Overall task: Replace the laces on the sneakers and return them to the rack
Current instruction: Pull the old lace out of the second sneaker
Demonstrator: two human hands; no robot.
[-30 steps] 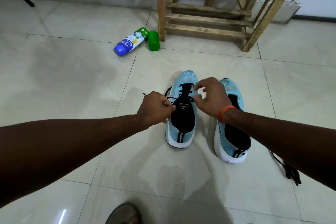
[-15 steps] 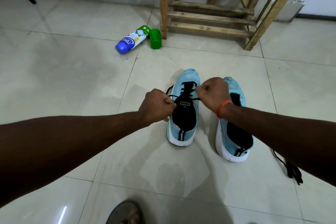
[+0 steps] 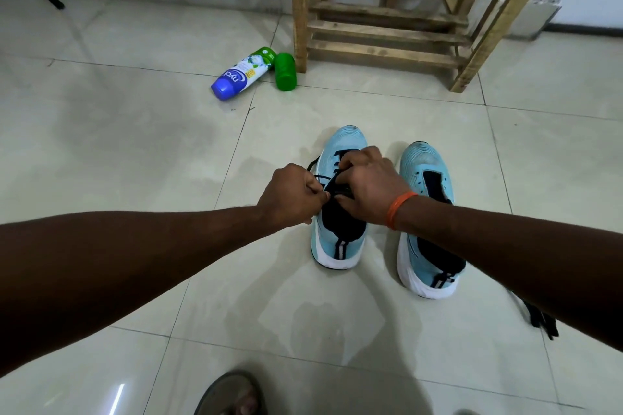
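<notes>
Spray can (image 3: 241, 74) beside the wooden rack (image 3: 387, 30) reads "nyci".

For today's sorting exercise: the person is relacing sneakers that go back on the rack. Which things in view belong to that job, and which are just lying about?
Belongs to the job:
left sneaker, being laced
right sneaker, no lace
black lace
spare laces
wooden rack
left hand, right hand

Lying about:
spray can
green cap
</notes>
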